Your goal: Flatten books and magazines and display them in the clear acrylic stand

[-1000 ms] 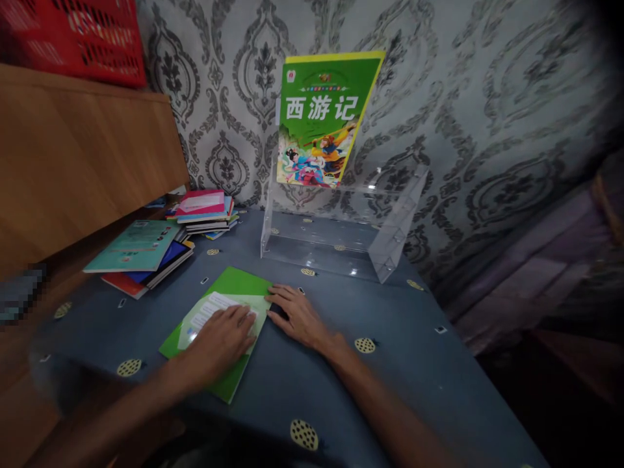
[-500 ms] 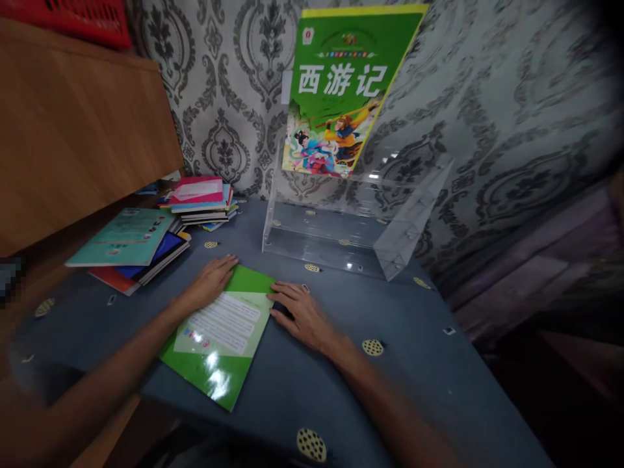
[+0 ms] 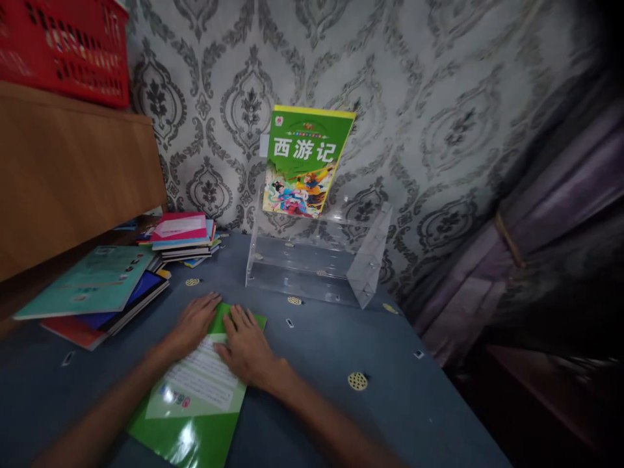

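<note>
With the green book (image 3: 197, 383) lying flat on the blue tablecloth (image 3: 414, 416) before the clear stand (image 3: 373, 260), apply light, even pressure through your left hand (image 3: 194, 323), open at its upper-left edge, and right hand (image 3: 247, 348), spread across its cover, neither gripping anything, to prevent slipping.

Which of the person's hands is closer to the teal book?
Left. The left hand lies to the right of the teal book, at the green book's left edge; the right hand is farther right, on the green book.
</note>
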Motion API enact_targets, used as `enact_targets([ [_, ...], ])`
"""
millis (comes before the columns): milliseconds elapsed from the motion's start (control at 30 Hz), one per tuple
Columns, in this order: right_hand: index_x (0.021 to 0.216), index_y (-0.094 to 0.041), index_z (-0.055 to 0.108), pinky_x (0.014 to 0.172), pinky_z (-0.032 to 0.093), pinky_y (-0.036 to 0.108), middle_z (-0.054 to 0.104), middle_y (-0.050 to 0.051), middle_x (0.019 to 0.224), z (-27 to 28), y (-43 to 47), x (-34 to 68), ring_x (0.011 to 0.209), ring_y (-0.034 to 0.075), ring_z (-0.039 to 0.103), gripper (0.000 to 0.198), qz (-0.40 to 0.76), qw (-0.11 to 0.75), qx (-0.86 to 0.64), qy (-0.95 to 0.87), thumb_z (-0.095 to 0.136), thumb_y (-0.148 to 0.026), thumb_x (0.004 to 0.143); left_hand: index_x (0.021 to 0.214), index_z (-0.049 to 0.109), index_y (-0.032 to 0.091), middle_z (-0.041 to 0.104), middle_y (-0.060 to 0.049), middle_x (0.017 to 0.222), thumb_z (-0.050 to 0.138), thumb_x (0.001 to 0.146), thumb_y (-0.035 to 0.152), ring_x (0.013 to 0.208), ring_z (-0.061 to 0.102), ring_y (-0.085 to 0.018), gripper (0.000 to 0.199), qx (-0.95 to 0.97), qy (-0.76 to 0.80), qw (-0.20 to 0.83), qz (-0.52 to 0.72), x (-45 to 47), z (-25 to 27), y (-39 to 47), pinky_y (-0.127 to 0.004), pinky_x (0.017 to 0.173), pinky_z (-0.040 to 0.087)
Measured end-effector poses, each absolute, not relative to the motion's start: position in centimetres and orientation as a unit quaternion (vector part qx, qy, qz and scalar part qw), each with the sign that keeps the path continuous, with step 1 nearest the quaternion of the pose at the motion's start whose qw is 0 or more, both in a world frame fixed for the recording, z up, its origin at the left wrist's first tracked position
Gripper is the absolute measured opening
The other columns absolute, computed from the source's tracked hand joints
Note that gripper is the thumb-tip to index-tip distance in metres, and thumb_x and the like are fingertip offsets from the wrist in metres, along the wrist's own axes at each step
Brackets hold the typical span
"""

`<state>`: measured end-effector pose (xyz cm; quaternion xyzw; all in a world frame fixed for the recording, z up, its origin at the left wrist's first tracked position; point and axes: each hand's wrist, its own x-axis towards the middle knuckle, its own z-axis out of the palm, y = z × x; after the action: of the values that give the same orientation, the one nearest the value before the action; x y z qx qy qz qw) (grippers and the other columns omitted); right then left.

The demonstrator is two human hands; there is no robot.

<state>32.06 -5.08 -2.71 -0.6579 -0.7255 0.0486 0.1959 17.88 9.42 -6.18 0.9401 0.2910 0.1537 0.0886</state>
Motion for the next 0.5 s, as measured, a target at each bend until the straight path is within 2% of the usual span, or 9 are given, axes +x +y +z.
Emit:
enact_targets([
  [167, 0.144, -0.005, 0.048, 0.122, 0.026, 0.054, 0.041, 0.025, 0.155, -1.7, -7.3, 30.1, 0.149, 0.033, 0.032, 0.059, 0.065, 0.181, -0.614, -0.765, 0.051, -0.044, 0.099, 0.141, 0.055, 0.015, 0.056, -0.013, 0.147, 0.027, 0.099, 0.026, 0.138, 0.050, -0.023, 0.051, 0.944, 0.262, 0.074, 0.187, 17.9, -6.9, 10.0, -0.044, 0.116, 0.040],
  [267, 0.149, -0.011, 0.041, 0.124, 0.022, 0.052, 0.039, 0.020, 0.158, -1.3, -9.5, 29.8, 0.151, 0.029, 0.029, 0.063, 0.063, 0.152, -0.553, -0.817, 0.044, -0.052, 0.101, 0.137, 0.059, 0.016, 0.060, -0.012, 0.144, 0.028, 0.099, 0.028, 0.134, 0.055, -0.024, 0.050, 0.941, 0.260, 0.062, 0.205, 18.1, -7.3, 10.2, -0.044, 0.114, 0.044],
  [400, 0.150, -0.021, 0.037, 0.122, 0.027, 0.051, 0.044, 0.013, 0.156, -2.0, -10.9, 30.0, 0.150, 0.025, 0.030, 0.049, -0.011, 0.106, -0.445, -0.889, 0.033, -0.043, 0.107, 0.135, 0.060, 0.020, 0.061, -0.009, 0.142, 0.030, 0.099, 0.028, 0.133, 0.057, -0.023, 0.048, 0.941, 0.253, 0.057, 0.219, 18.1, -7.3, 10.3, -0.042, 0.112, 0.045],
  [500, 0.149, -0.023, 0.036, 0.119, 0.032, 0.051, 0.044, 0.012, 0.156, -2.5, -11.1, 30.0, 0.149, 0.024, 0.032, 0.045, -0.053, 0.094, -0.387, -0.916, 0.029, -0.040, 0.108, 0.138, 0.058, 0.021, 0.060, -0.009, 0.144, 0.030, 0.099, 0.027, 0.135, 0.055, -0.023, 0.048, 0.941, 0.255, 0.067, 0.214, 17.9, -7.0, 9.9, -0.043, 0.114, 0.043],
])
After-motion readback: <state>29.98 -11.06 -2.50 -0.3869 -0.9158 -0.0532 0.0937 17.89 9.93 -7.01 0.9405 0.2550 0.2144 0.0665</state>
